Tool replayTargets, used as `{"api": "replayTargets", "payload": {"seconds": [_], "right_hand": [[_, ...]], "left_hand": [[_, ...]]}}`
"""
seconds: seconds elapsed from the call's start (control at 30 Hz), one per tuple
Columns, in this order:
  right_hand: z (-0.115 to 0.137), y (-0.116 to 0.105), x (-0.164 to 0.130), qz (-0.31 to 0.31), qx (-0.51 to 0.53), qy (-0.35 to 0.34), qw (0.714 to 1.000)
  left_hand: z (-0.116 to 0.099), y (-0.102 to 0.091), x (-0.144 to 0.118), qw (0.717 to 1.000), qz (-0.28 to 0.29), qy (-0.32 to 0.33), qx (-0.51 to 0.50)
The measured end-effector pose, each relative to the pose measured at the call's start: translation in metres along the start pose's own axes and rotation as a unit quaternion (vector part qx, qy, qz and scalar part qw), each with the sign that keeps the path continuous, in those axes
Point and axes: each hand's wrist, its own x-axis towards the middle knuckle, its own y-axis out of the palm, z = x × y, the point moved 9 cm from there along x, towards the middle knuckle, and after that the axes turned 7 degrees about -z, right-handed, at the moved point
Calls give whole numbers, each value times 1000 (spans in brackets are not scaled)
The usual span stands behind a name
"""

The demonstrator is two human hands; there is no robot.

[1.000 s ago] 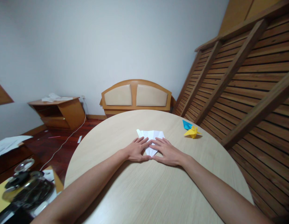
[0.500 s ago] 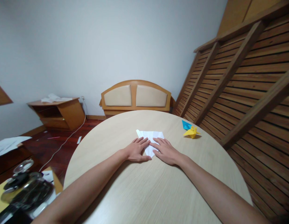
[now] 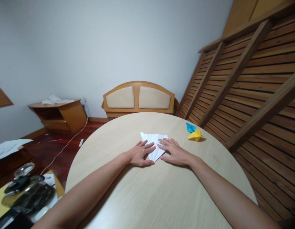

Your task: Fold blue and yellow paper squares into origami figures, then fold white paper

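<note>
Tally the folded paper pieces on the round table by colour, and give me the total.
White folded paper, under the fingertips of both the left hand and the right hand: 1
Blue origami figure: 1
Yellow origami figure: 1
Total: 3

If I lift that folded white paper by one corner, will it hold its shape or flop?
The folded white paper looks thin and light, so it would probably sag somewhat, though its layers may stiffen it. On the smooth round table it would likely slide easily unless the left hand pins it.
</note>
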Motion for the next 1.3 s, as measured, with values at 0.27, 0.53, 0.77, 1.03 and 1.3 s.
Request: {"api": "replayTargets", "payload": {"seconds": [0.27, 0.53, 0.77, 1.03, 1.3], "right_hand": [[24, -12, 2, -26, 7, -68, 997], [33, -15, 3, -42, 2, -90, 995], [39, -16, 5, -47, -6, -109, 993], [45, -15, 4, -56, -23, -119, 991], [42, -14, 8, -93, -29, -97, 990]], "left_hand": [[-5, -1, -1, 999, -9, 28, -16], [-4, -1, -1, 1000, 1, 28, -10], [-9, 0, -1, 999, 4, 44, -9], [-14, 1, 0, 998, 19, 58, -5], [-19, 1, 2, 997, 16, 72, -8]]}}
